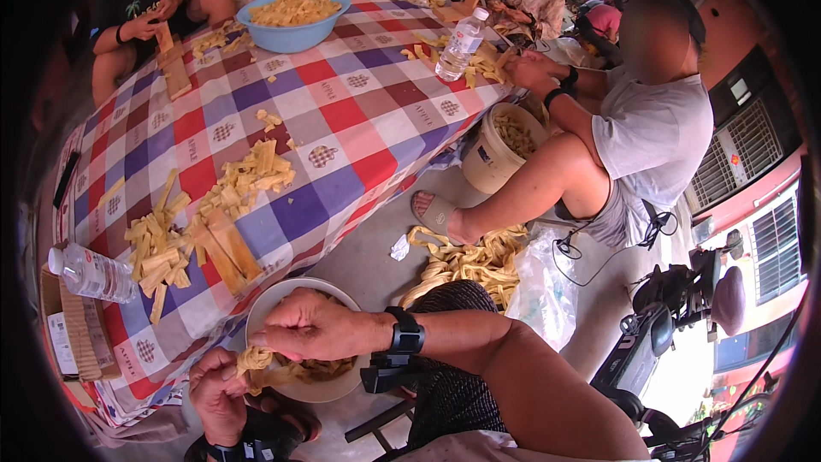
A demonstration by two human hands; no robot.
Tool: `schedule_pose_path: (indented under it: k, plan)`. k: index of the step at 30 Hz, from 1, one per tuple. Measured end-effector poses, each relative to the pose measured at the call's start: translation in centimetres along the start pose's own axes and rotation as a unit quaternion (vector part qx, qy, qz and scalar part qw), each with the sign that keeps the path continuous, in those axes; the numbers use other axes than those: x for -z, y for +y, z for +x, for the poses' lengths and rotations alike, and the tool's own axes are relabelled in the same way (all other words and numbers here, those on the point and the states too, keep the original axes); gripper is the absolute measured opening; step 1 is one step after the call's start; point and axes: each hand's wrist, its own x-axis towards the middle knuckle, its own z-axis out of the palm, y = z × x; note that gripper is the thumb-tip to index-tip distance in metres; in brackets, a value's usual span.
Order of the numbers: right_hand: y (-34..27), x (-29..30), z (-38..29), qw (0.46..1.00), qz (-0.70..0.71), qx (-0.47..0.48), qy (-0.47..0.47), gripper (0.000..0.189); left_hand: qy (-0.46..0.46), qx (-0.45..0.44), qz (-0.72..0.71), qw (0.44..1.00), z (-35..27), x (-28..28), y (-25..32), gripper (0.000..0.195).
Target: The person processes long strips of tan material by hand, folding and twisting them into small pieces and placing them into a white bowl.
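Both my hands hold a pale yellow, folded strip of dried food (pixel 254 360), which looks knotted or bunched between them. My left hand (pixel 218 391) pinches its lower left side. On its upper right side, the fingers of my right hand (pixel 317 328) are closed. Just beneath and behind my hands is a white bucket (pixel 349 382) with similar yellow pieces in it. On the checked tablecloth (pixel 308 205), close by, a heap of folded yellow pieces (pixel 247 179) and a looser heap (pixel 160 250) lie beside a wooden block (pixel 226 250).
A plastic bottle (pixel 96 274) and a cardboard box (pixel 83 327) are at the left. A blue basin (pixel 292 29) of pieces stands on the table. A seated person (pixel 654 115) works at the right, near a bucket (pixel 494 160). Long strips (pixel 474 263) lie on the floor.
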Motion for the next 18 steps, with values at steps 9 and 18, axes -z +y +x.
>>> schedule_pose_path:
  k: [9,18]
  plan:
    - [0.6,-0.9,0.6,0.992,-0.075,0.093,0.035,0.031,0.027,0.045,-0.066,0.996,0.1,0.2,-0.6,0.018]
    - [1.2,-2.0,1.4,0.987,-0.105,0.121,0.025,0.029,0.070,0.047,-0.011,0.996,0.4,-0.3,-1.3,0.012]
